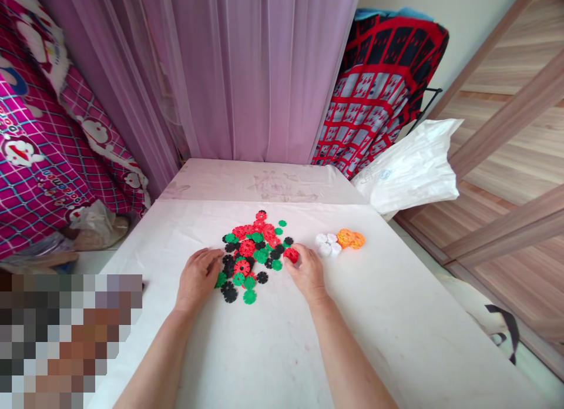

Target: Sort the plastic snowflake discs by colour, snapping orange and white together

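A heap of red, green and black notched plastic snowflake discs lies in the middle of the white-covered table. My right hand, at the heap's right side, pinches red snowflake discs between thumb and fingers; how many are in the grip I cannot tell. Along the left edge rests my left hand, fingers loosely bent and thumb apart, with no disc seen in it. Close by its thumb is a green disc, partly covered by the hand. Black discs and a green disc lie at the near edge.
Right of my right hand sit a group of white discs and a cluster of orange discs. A white plastic bag stands past the table's right edge. Behind the table hangs a purple curtain; wooden doors are at right.
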### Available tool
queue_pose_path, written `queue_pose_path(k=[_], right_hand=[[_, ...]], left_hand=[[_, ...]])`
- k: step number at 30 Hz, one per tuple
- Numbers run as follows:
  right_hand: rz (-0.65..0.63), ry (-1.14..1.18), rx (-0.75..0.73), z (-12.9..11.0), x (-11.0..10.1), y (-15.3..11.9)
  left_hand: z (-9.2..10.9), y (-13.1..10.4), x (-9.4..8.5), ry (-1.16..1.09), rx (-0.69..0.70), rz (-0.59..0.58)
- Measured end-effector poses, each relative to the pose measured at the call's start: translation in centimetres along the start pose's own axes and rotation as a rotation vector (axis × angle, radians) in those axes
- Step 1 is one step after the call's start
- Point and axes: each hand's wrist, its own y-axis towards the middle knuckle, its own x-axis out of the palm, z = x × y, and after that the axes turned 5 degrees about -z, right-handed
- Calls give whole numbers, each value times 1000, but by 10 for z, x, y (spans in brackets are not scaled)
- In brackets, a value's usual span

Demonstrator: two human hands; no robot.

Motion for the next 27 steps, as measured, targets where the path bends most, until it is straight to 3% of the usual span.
queue_pose_path(k=[15, 20, 23, 27], right_hand=[[-30, -16, 20, 4, 4, 0], [26, -4, -41, 5, 0, 2], [57, 10, -133, -8, -5, 4], [-39, 46, -297, -43, -3, 3]], left_hand=[[4, 0, -2, -1, -1, -7], [6, 0, -3, -9, 2, -12], [6, 0, -3, -13, 1, -10], [7, 0, -3, -12, -3, -8]])
